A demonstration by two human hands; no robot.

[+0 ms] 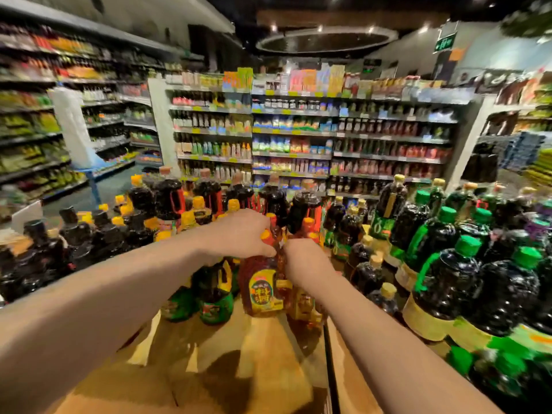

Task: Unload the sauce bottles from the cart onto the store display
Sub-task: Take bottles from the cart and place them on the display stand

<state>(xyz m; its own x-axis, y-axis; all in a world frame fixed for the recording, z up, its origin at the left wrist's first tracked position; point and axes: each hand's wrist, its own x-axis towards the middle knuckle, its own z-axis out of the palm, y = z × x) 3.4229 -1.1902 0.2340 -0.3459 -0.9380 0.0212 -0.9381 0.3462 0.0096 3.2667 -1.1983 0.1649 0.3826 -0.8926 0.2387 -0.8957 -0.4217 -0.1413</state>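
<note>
Head view: both hands meet at the necks of amber sauce bottles standing among the dark bottles of the store display. The left hand curls over the red-capped top, and the right hand grips an adjoining neck. Seating each base flat before letting go should prevent toppling neighbours.

A brown cardboard-covered display surface fills the lower middle of the frame. Dark sauce bottles with yellow caps stand on it at centre left, green-capped bottles crowd its right side, and amber bottles stand at centre.
</note>
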